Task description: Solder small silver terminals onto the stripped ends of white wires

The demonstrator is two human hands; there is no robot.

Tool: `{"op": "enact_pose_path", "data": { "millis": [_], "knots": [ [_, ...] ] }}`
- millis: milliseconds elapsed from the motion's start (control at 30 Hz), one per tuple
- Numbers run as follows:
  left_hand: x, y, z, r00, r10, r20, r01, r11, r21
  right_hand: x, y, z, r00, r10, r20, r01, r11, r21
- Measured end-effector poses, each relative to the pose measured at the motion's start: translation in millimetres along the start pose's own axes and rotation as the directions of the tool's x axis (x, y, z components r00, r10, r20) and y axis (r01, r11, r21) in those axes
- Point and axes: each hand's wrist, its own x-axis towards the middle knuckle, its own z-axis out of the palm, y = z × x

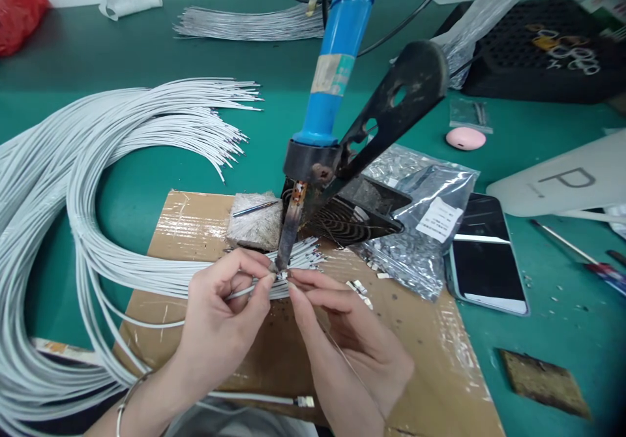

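My left hand (227, 303) pinches a white cable (243, 291) close to its end. My right hand (347, 339) is closed at the fingertips, with thin solder wire (345, 357) running down across the palm. Between both sets of fingertips sits a small metal connector (282, 276); which fingers bear it I cannot tell. Directly above, the dark tip of a blue-handled soldering iron (325, 91) points down, at or very near the connector. Behind my fingers lie the ends of a cable bundle (171, 274). A finished-looking cable end with a metal plug (304, 401) lies below.
The iron rests in a black metal stand (391, 111). Cardboard (425, 372) covers the work area, with a stained block (254, 225) and loose metal connectors (359, 288) on it. To the right are a plastic bag of parts (420, 209), a phone (489, 271) and a screwdriver (567, 244).
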Motion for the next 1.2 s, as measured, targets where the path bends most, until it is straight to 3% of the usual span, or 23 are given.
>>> {"op": "enact_pose_path", "data": {
  "millis": [200, 433, 900, 1200],
  "knots": [
    [0, 9, 3.5, 0.997, -0.058, -0.052, 0.057, 0.998, -0.018, 0, -2, 2, 0.999, 0.008, -0.035, -0.009, 0.999, -0.032],
    [3, 8, 1.5, 1.000, -0.016, -0.021, 0.016, 1.000, -0.003, 0, -3, 2, 0.999, 0.028, -0.028, -0.029, 0.999, -0.035],
    [0, 1, -1.5, 0.999, 0.032, -0.017, -0.032, 0.999, 0.032, 1, 7, -4, 0.993, -0.106, 0.046, 0.108, 0.994, -0.036],
    [0, 2, -2.0, 0.999, 0.043, -0.022, -0.043, 0.999, -0.002, 1, -1, 0, 0.999, -0.044, 0.020, 0.045, 0.999, -0.018]
  ]
}}
